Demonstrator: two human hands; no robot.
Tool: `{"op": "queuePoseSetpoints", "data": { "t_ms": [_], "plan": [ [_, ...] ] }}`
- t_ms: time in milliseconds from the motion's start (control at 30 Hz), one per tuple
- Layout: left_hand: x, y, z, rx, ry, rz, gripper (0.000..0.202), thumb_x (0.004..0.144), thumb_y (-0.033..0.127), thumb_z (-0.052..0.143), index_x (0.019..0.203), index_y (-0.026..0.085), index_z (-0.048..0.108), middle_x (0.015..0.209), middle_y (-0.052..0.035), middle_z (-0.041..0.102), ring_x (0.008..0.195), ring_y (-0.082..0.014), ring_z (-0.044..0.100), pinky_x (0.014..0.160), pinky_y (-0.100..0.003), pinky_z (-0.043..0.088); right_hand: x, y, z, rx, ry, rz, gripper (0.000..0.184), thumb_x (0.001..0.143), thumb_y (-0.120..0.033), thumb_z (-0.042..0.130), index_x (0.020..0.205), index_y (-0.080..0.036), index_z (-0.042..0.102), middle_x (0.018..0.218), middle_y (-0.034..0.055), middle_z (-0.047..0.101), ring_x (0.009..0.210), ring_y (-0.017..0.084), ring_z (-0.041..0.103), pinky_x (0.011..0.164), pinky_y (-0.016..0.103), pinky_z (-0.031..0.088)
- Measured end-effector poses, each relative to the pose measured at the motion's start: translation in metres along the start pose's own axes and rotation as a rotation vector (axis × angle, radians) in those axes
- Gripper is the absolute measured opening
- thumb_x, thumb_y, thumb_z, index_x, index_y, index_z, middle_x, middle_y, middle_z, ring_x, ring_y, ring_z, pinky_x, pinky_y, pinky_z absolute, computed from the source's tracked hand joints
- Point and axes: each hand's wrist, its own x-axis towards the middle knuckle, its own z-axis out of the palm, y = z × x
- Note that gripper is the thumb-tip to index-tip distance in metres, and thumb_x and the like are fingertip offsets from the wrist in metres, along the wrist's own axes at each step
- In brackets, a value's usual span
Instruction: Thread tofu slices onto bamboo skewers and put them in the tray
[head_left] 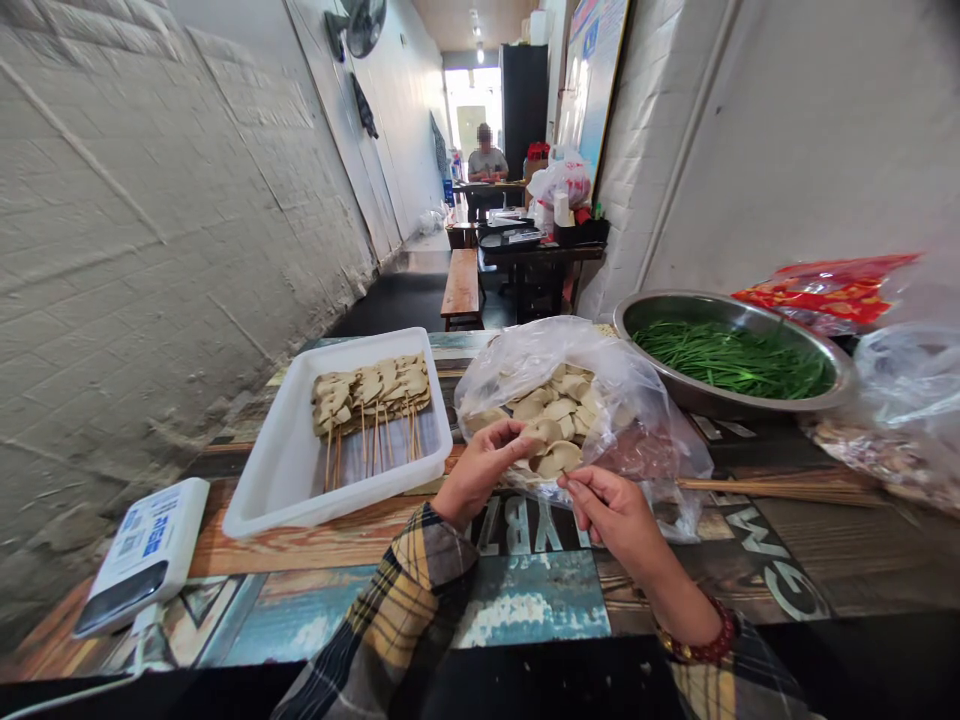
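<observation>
A clear plastic bag [517, 365] of thin, round beige food slices [559, 408] lies open on the table in front of me. At its near edge my left hand [487, 465] pinches a beige slice [534, 440] between thumb and fingers. Close by on the right, my right hand [611, 508] is closed, its fingertips on the end of a thin bamboo skewer, most of which is hidden. Another slice [559, 460] sits between the two hands. To the left, a white plastic tray [262, 480] holds several skewers threaded with folded slices [371, 390].
Loose bamboo skewers [780, 490] lie at the right. Behind them are a steel bowl [844, 385] of green chives, a red package [832, 285] and a plastic bag [911, 400]. A white device [146, 550] with a cable stands left. Farther off, a person [487, 160] sits beyond a bench [460, 283].
</observation>
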Motion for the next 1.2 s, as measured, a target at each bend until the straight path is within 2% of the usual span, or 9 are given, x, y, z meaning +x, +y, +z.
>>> {"op": "queuePoseSetpoints", "data": {
  "t_ms": [133,300,467,600,767,867,967,1033,1200],
  "plan": [
    [0.001,-0.003,0.000,-0.104,-0.028,-0.028,0.033,0.064,0.036,0.081,0.076,0.013,0.061,0.068,0.0012,0.057,0.062,-0.0092,0.050,0.062,-0.022,0.038,0.000,-0.004,0.001,0.019,0.003,0.018,0.041,0.085,-0.054,0.057,0.085,-0.014,0.067,0.046,-0.0057,0.051,0.036,0.006,0.039,0.038,0.018,0.030],
    [0.002,-0.008,-0.001,-0.153,0.019,-0.054,0.034,0.063,0.035,0.081,0.074,0.014,0.057,0.064,0.0021,0.057,0.055,-0.0075,0.049,0.057,-0.021,0.038,0.000,-0.003,0.001,0.043,-0.033,0.046,0.040,0.085,-0.053,0.056,0.085,-0.015,0.066,0.046,-0.0064,0.050,0.035,0.006,0.038,0.037,0.017,0.031],
    [0.001,-0.008,0.003,-0.124,0.086,-0.062,0.035,0.060,0.033,0.083,0.076,0.015,0.059,0.060,0.0043,0.055,0.051,-0.0051,0.044,0.050,-0.018,0.030,0.000,0.000,0.001,0.064,-0.058,0.057,0.041,0.085,-0.054,0.056,0.088,-0.015,0.066,0.046,-0.0063,0.051,0.035,0.006,0.038,0.036,0.017,0.032],
    [0.000,-0.005,0.003,-0.189,0.048,-0.108,0.034,0.062,0.035,0.083,0.082,0.013,0.065,0.067,0.0014,0.059,0.056,-0.0065,0.049,0.054,-0.019,0.035,0.001,0.000,0.001,0.072,-0.031,0.055,0.040,0.085,-0.054,0.056,0.087,-0.015,0.066,0.047,-0.0065,0.051,0.035,0.006,0.038,0.036,0.017,0.032],
    [0.002,-0.006,0.000,-0.348,0.020,-0.140,0.030,0.067,0.039,0.079,0.074,0.013,0.065,0.071,-0.0014,0.060,0.064,-0.0094,0.055,0.063,-0.021,0.043,0.000,0.000,0.001,0.093,-0.016,0.054,0.039,0.085,-0.052,0.056,0.089,-0.014,0.066,0.047,-0.0067,0.050,0.035,0.006,0.037,0.036,0.017,0.030],
    [0.003,-0.007,0.002,-0.416,0.031,-0.156,0.033,0.068,0.043,0.078,0.080,0.014,0.068,0.076,-0.0043,0.065,0.071,-0.0136,0.060,0.068,-0.024,0.047,0.000,0.001,0.002,0.095,-0.027,0.046,0.039,0.086,-0.052,0.056,0.090,-0.014,0.066,0.047,-0.0065,0.051,0.035,0.006,0.038,0.036,0.017,0.030],
    [0.003,-0.007,0.005,-0.446,0.047,-0.167,0.041,0.066,0.048,0.078,0.088,0.015,0.070,0.078,-0.0057,0.068,0.073,-0.0174,0.063,0.066,-0.026,0.049,0.001,0.001,0.006,0.105,-0.034,0.048,0.039,0.085,-0.052,0.057,0.091,-0.015,0.067,0.047,-0.0067,0.051,0.035,0.005,0.037,0.036,0.017,0.029],
    [0.002,-0.007,0.007,-0.451,0.008,-0.171,0.044,0.066,0.051,0.076,0.090,0.014,0.070,0.078,-0.0067,0.069,0.073,-0.0187,0.064,0.065,-0.027,0.049,0.002,0.001,0.009,0.115,-0.031,0.051,0.040,0.084,-0.053,0.057,0.091,-0.014,0.067,0.047,-0.0067,0.051,0.034,0.005,0.037,0.035,0.017,0.029],
    [0.000,-0.010,0.009,-0.451,-0.071,-0.134,0.033,0.064,0.032,0.083,0.087,0.012,0.071,0.084,-0.0067,0.070,0.075,-0.0151,0.063,0.071,-0.025,0.048,0.005,0.002,0.015,0.089,0.032,0.025,0.040,0.084,-0.053,0.058,0.089,-0.014,0.067,0.047,-0.0063,0.053,0.034,0.006,0.040,0.035,0.017,0.029]
  ]
}}
